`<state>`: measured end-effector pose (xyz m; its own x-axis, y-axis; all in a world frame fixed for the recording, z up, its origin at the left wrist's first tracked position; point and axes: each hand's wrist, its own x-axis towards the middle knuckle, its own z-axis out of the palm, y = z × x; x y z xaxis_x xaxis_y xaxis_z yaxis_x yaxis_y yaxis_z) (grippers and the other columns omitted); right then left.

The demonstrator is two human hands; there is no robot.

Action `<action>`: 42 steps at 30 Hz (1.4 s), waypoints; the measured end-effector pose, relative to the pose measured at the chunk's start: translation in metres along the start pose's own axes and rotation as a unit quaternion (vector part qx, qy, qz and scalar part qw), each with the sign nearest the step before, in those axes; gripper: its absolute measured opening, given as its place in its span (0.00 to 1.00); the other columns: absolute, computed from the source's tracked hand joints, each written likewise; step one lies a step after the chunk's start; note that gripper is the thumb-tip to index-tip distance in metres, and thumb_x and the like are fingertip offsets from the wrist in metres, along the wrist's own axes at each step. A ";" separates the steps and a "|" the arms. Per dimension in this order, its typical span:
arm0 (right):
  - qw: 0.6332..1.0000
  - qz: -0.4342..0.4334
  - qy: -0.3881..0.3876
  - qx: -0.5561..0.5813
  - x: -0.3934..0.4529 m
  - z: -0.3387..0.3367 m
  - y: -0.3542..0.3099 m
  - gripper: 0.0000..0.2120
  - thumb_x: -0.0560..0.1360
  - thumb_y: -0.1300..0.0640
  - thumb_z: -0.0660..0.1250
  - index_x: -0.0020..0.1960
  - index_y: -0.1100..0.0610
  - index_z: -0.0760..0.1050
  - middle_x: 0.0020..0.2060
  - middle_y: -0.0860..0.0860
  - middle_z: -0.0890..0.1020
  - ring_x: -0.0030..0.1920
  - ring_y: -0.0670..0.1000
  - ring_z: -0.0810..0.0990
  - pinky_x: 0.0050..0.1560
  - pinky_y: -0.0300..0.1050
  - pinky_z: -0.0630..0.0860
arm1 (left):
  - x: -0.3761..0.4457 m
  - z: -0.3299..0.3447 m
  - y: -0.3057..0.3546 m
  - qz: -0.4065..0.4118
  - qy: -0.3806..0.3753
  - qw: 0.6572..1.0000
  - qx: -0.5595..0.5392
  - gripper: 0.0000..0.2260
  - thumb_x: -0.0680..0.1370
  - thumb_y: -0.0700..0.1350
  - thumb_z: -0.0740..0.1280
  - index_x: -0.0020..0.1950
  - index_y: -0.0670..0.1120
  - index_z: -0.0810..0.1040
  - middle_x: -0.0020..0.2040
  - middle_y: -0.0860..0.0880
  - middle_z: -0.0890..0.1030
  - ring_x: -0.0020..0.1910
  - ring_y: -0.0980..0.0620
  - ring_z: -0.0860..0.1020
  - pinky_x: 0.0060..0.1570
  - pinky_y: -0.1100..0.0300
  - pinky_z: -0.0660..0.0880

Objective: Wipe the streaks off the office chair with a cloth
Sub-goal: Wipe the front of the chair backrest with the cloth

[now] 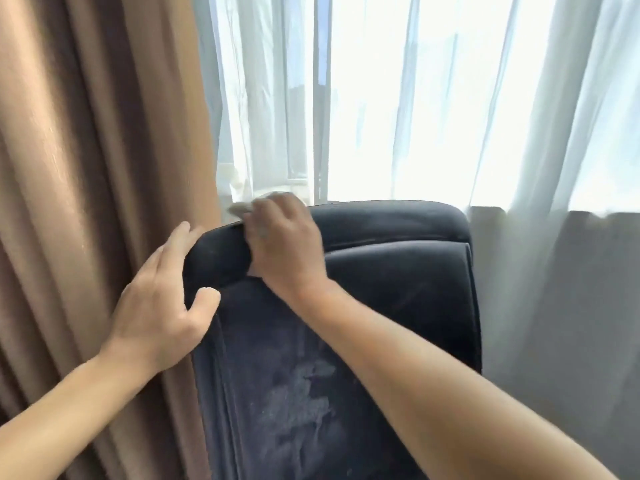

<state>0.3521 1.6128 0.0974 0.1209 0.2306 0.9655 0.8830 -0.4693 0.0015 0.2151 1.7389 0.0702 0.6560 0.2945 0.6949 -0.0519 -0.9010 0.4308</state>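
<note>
Dark blue-black upholstery is filling the middle of your view: the office chair (398,271) is standing with its backrest toward you, in front of a bright window. Your left hand (162,306) is gripping the upper left corner of the headrest, fingers wrapping round the outer edge and the thumb (206,297) pressing on the front. Your right hand (285,247) is clenching a pale cloth (242,207) and pressing it onto the top edge of the headrest, just beside your left fingertips; only a small blurred part of the cloth is showing past your knuckles. Whitish streaks (298,400) are lying lower on the backrest, between your two forearms and well apart from the cloth. Brown curtains (97,168) are hanging to the left, and sheer white curtains (485,116) are covering the window behind.
</note>
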 end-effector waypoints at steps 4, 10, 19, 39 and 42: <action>0.990 -0.058 0.050 0.119 -0.005 0.012 -0.067 0.05 0.77 0.71 0.68 0.44 0.66 0.80 0.38 0.60 0.78 0.43 0.63 0.76 0.50 0.62 0.77 | -0.001 -0.010 -0.012 -0.076 -0.004 0.993 -0.085 0.41 0.68 0.53 0.58 0.83 0.62 0.57 0.73 0.46 0.77 0.70 0.39 0.77 0.69 0.36 0.73; 0.997 -0.061 0.029 0.020 -0.006 -0.018 0.050 0.11 0.76 0.68 0.72 0.58 0.61 0.83 0.44 0.57 0.80 0.47 0.61 0.78 0.54 0.57 0.77 | 0.004 0.031 0.045 0.089 -0.019 0.964 0.252 0.36 0.75 0.54 0.59 0.80 0.38 0.64 0.77 0.33 0.69 0.77 0.32 0.65 0.77 0.34 0.59; 0.924 0.356 -0.067 -0.125 -0.085 -0.144 0.304 0.19 0.85 0.45 0.54 0.72 0.47 0.74 0.53 0.58 0.83 0.60 0.62 0.78 0.59 0.54 0.74 | 0.037 0.105 0.062 0.139 -0.007 0.903 0.406 0.39 0.77 0.66 0.54 0.84 0.45 0.61 0.84 0.37 0.57 0.80 0.28 0.55 0.75 0.27 0.44; 0.990 0.081 -0.019 -0.113 -0.119 -0.113 0.202 0.11 0.84 0.58 0.63 0.65 0.51 0.76 0.58 0.55 0.80 0.63 0.61 0.75 0.69 0.51 0.71 | 0.034 0.105 0.059 0.145 0.026 0.917 0.371 0.37 0.79 0.66 0.52 0.84 0.49 0.54 0.84 0.40 0.53 0.82 0.32 0.53 0.77 0.26 0.48; 0.967 0.225 -0.028 -0.115 -0.169 -0.128 0.207 0.19 0.83 0.59 0.56 0.71 0.58 0.74 0.65 0.57 0.76 0.65 0.63 0.72 0.71 0.54 0.67 | 0.033 0.106 0.057 0.144 0.021 0.918 0.369 0.37 0.79 0.66 0.52 0.85 0.49 0.52 0.85 0.39 0.52 0.82 0.31 0.51 0.77 0.25 0.48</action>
<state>0.4563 1.3677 -0.0321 0.5000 0.0021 0.8660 0.6121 -0.7083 -0.3517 0.3135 1.6634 0.0567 0.6647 0.0087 0.7471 0.3155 -0.9097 -0.2701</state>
